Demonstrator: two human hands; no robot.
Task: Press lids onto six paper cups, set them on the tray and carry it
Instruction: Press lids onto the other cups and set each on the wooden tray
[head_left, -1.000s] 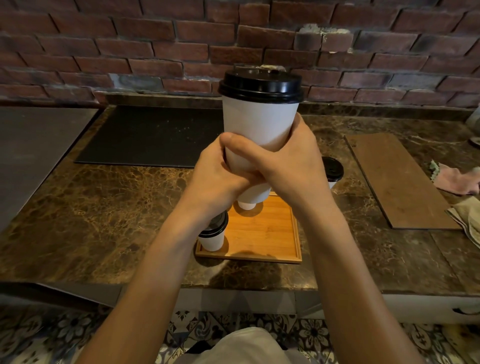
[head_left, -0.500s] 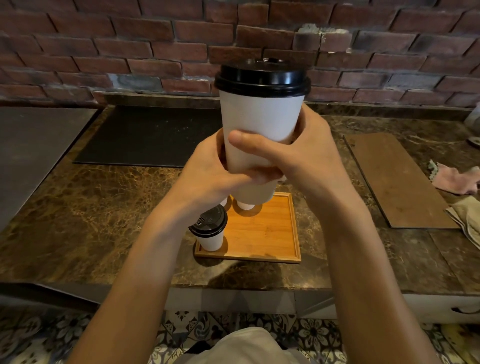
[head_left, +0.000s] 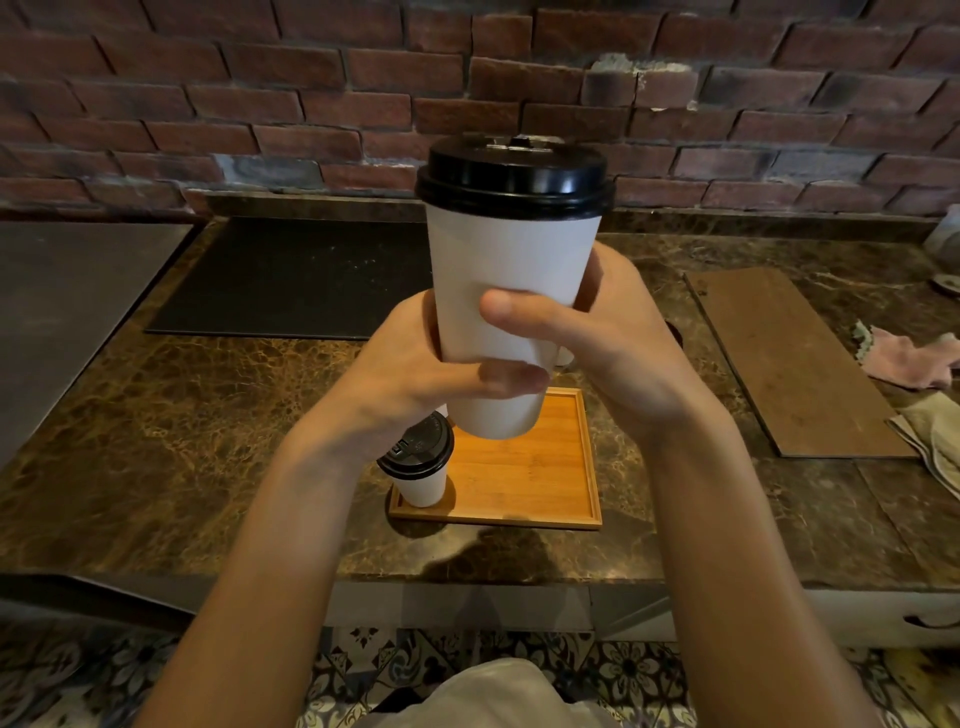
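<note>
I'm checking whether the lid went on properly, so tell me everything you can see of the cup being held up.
The held cup is a tall white paper cup, plain and unprinted, tapering toward its base. A glossy black plastic lid sits level on its rim, looking fully seated. The cup is upright, raised in the air above the wooden tray. Both hands grip its lower half: the left hand and the right hand.

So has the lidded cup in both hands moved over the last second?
Yes. The held cup has risen slightly: its lid now covers more of the brick wall, and its base sits higher over the wooden tray.
</note>
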